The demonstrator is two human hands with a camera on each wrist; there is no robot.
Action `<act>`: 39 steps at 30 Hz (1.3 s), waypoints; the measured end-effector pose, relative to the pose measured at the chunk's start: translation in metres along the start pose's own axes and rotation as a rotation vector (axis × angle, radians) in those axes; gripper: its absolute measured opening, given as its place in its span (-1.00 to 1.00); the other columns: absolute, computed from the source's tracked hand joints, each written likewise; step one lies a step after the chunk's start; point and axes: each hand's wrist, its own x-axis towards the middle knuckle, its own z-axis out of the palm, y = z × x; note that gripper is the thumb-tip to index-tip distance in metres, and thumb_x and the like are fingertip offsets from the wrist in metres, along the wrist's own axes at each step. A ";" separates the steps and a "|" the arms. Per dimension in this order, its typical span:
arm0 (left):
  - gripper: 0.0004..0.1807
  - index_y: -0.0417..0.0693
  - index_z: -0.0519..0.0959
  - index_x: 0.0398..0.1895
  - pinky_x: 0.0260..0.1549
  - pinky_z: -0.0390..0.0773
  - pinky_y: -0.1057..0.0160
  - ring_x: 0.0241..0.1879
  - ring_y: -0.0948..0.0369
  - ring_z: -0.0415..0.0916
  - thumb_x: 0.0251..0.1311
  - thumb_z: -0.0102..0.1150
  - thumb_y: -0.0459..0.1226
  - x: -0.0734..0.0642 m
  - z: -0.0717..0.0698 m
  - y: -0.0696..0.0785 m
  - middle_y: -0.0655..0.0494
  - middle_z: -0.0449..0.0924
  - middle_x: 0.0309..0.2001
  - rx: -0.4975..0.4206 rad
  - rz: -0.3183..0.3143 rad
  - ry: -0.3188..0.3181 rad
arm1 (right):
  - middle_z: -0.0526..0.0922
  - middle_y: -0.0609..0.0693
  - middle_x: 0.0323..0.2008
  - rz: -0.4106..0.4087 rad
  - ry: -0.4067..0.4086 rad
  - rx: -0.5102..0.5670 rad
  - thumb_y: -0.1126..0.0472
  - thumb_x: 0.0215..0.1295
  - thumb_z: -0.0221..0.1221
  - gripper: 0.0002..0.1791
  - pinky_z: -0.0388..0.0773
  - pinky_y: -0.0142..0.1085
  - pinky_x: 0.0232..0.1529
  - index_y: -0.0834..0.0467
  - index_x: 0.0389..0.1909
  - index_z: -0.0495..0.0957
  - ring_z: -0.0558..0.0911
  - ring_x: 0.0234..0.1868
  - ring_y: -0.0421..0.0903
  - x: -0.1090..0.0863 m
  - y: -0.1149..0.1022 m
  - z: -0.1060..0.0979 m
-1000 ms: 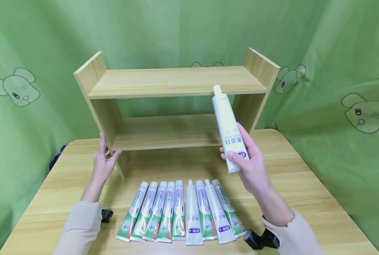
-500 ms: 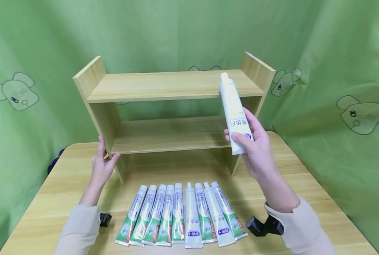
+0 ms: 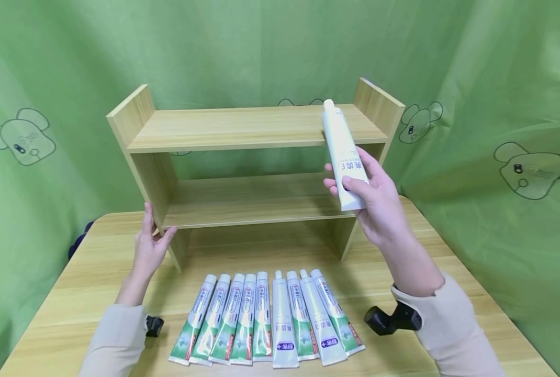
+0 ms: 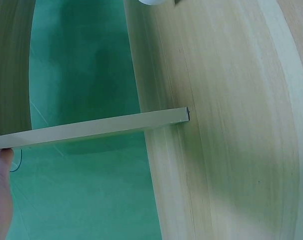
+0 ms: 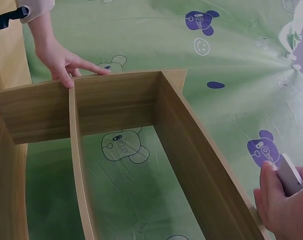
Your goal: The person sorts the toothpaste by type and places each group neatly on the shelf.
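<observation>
My right hand [image 3: 381, 201] holds a white toothpaste tube [image 3: 342, 149] by its crimped lower end, thumb across the front, cap pointing up. In the head view the tube overlaps the right part of the top board of a wooden shelf [image 3: 256, 123]. The right wrist view shows only a piece of the tube [image 5: 290, 176] beside the top board. My left hand [image 3: 149, 251] rests against the shelf's left side panel, forefinger extended along it and thumb at the middle board's front edge. In front lies a row of several toothpaste tubes [image 3: 262, 319], most green and white, two plain white.
The shelf stands on a light wooden table [image 3: 449, 303], with a middle board [image 3: 256, 201] below the top one. Behind and around hangs a green curtain [image 3: 233, 52] with mouse drawings. A black wrist device [image 3: 393, 319] sits at the right sleeve.
My right hand has lifted the white toothpaste tube from in front of the middle board to the height of the top board. The left hand stays at the side panel; the view shifts slightly.
</observation>
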 end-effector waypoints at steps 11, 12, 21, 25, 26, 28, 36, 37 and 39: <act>-0.02 0.39 -0.15 0.42 -0.10 0.43 0.61 -0.05 -0.47 0.30 0.10 0.14 -0.47 -0.001 -0.001 -0.002 -0.58 0.16 0.16 0.004 -0.007 0.001 | 0.45 0.23 -0.05 0.020 -0.001 0.018 0.54 0.24 -0.03 -0.23 0.67 -0.41 -0.25 0.16 0.40 -0.14 0.66 -0.36 -0.04 0.002 -0.001 0.002; -0.02 0.40 -0.16 0.42 -0.10 0.43 0.61 -0.05 -0.47 0.30 0.11 0.14 -0.47 -0.001 -0.001 -0.002 -0.58 0.15 0.16 0.006 -0.008 0.001 | 0.45 0.23 -0.05 0.021 0.002 0.019 0.54 0.24 -0.03 -0.22 0.67 -0.40 -0.25 0.15 0.40 -0.14 0.66 -0.36 -0.04 0.002 -0.002 0.002; -0.01 0.41 -0.17 0.41 -0.10 0.43 0.61 -0.01 -0.46 0.28 0.11 0.14 -0.48 0.000 -0.002 -0.002 -0.54 0.11 0.21 0.015 -0.009 -0.005 | 0.50 0.21 -0.09 0.026 0.014 0.004 0.51 0.23 0.02 -0.22 0.68 -0.40 -0.31 0.16 0.40 -0.12 0.67 -0.37 -0.05 0.006 -0.006 0.005; 0.00 0.40 -0.17 0.42 -0.09 0.42 0.61 -0.02 -0.47 0.28 0.10 0.13 -0.51 0.000 -0.001 -0.003 -0.54 0.10 0.22 0.015 -0.002 -0.011 | 0.52 0.17 -0.11 0.011 0.034 -0.071 0.47 0.24 0.04 -0.25 0.67 -0.44 -0.42 0.19 0.38 -0.09 0.66 -0.43 -0.07 0.009 -0.009 0.005; 0.00 0.40 -0.17 0.42 -0.10 0.42 0.61 -0.02 -0.47 0.28 0.10 0.13 -0.51 0.001 -0.001 -0.003 -0.54 0.10 0.21 0.014 0.001 -0.010 | 0.50 0.16 -0.09 0.009 0.047 -0.098 0.46 0.24 0.04 -0.26 0.66 -0.46 -0.44 0.20 0.38 -0.08 0.65 -0.45 -0.09 0.010 -0.010 0.005; 0.01 0.42 -0.17 0.41 -0.10 0.42 0.62 -0.03 -0.47 0.28 0.09 0.13 -0.52 0.001 -0.001 -0.003 -0.54 0.11 0.21 0.013 0.003 -0.009 | 0.47 0.15 -0.06 0.014 0.068 -0.150 0.44 0.26 0.04 -0.28 0.65 -0.48 -0.48 0.21 0.37 -0.07 0.64 -0.49 -0.11 0.012 -0.012 0.005; 0.00 0.43 -0.16 0.41 -0.12 0.44 0.63 -0.02 -0.47 0.28 0.09 0.14 -0.50 0.001 -0.002 -0.003 -0.56 0.12 0.19 0.005 -0.003 -0.007 | 0.51 0.12 -0.10 0.070 0.080 -0.161 0.44 0.27 0.02 -0.31 0.62 -0.51 -0.52 0.27 0.34 -0.10 0.59 -0.54 -0.14 0.020 -0.021 0.004; 0.01 0.42 -0.17 0.41 -0.12 0.43 0.63 -0.01 -0.47 0.27 0.09 0.14 -0.51 0.000 -0.002 -0.004 -0.56 0.11 0.20 0.007 -0.006 -0.007 | 0.51 0.13 -0.10 0.077 0.079 -0.140 0.45 0.27 0.02 -0.30 0.62 -0.50 -0.51 0.27 0.35 -0.11 0.58 -0.54 -0.14 0.020 -0.022 0.004; 0.02 0.42 -0.17 0.41 -0.11 0.43 0.63 0.00 -0.47 0.26 0.07 0.14 -0.53 0.000 -0.001 -0.003 -0.56 0.11 0.20 0.010 -0.008 -0.007 | 0.50 0.14 -0.09 0.085 0.073 -0.108 0.47 0.26 0.00 -0.29 0.63 -0.51 -0.49 0.26 0.36 -0.12 0.58 -0.51 -0.14 0.021 -0.024 0.003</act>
